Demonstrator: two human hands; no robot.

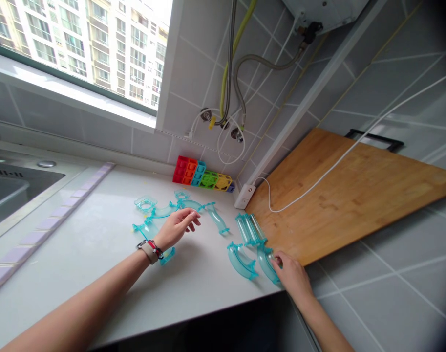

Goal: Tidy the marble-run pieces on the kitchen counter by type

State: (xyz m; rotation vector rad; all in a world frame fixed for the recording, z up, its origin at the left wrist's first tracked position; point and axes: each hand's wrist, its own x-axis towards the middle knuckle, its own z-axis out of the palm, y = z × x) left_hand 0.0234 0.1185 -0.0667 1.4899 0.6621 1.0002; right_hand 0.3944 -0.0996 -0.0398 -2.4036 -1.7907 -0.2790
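Observation:
Over the white counter (pixel 109 274) hangs my left hand (pixel 177 227), its fingers loosely curled and apart, with nothing visible in them. Around and behind it lie translucent teal plastic track pieces: a curved one (pixel 164 210), a wavy one (pixel 217 218) and square ring pieces (pixel 145 203). At the counter's right end, my right hand (pixel 294 276) pinches the edge of a curved teal track piece (pixel 266 264) that rests on the counter. Another curved piece (pixel 242 261) lies left of it. Straight teal pieces (pixel 250 229) lie side by side just behind.
Colourful hollow blocks (pixel 202 173) stand in a row against the tiled wall. A wooden board (pixel 350 190) leans at the right, crossed by a white cable (pixel 318 188) from a white power adapter (pixel 245 195). At the left is a metal sink (pixel 21 181); the counter's front edge is near.

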